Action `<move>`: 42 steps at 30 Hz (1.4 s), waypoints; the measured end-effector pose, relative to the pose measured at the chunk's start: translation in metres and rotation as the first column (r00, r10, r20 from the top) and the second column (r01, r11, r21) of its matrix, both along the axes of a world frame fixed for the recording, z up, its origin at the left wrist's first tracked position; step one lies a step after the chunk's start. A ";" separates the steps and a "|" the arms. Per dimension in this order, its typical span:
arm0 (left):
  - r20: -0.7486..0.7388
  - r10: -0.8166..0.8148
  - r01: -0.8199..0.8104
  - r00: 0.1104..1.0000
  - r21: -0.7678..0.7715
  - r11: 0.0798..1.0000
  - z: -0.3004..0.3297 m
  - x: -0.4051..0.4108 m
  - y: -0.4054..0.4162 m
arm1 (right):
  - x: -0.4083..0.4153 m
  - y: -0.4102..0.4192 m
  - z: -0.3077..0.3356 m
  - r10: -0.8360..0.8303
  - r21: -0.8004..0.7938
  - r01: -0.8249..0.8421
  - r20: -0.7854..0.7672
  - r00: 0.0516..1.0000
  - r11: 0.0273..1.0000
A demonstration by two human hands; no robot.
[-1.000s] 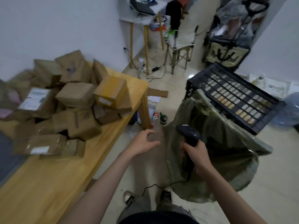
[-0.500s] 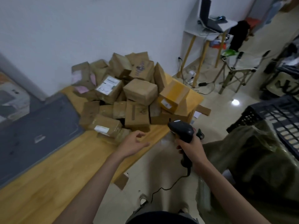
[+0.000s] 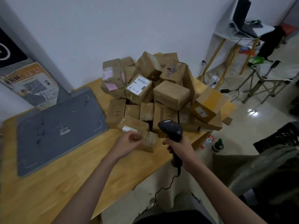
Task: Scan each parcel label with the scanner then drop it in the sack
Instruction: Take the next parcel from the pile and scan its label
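Observation:
A heap of brown cardboard parcels (image 3: 163, 92) fills the far right end of the wooden table (image 3: 64, 183). The nearest one is a small taped parcel (image 3: 151, 140) at the heap's front edge. My left hand (image 3: 129, 142) has its thumb and curled fingers on that parcel's left end. My right hand (image 3: 179, 147) grips the handle of the black corded scanner (image 3: 170, 129), whose head points at the heap just right of the small parcel. The olive-green sack (image 3: 258, 168) sits on the floor at the lower right, partly out of frame.
A grey mat (image 3: 56, 126) covers the table's left part, with a printed sign (image 3: 32, 84) leaning on the wall behind. A black plastic crate (image 3: 283, 136) stands behind the sack. Two small bottles (image 3: 217, 144) stand on the floor by the table leg. A folding chair (image 3: 271, 75) and side table (image 3: 239, 33) are at the far right.
My view has swung left from the sack to the table. My left hand has reached forward to the small front parcel. The scanner in my right hand has come up beside it.

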State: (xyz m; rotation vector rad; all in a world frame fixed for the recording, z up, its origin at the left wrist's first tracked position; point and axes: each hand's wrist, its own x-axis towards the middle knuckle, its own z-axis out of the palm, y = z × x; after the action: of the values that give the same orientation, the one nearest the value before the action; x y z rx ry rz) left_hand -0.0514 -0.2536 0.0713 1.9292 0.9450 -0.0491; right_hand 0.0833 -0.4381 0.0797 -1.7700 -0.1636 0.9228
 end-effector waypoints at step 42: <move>0.381 0.254 -0.249 0.889 -0.063 0.966 0.032 -0.012 0.027 | 0.026 0.037 0.037 -0.015 0.261 0.027 -0.045 0.999 0.965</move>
State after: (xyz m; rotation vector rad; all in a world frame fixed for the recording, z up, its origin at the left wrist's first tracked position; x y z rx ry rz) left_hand -0.0634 -0.2269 0.1029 1.7023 0.9106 0.4619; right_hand 0.1094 -0.4012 0.1166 -1.5045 -0.2284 0.8800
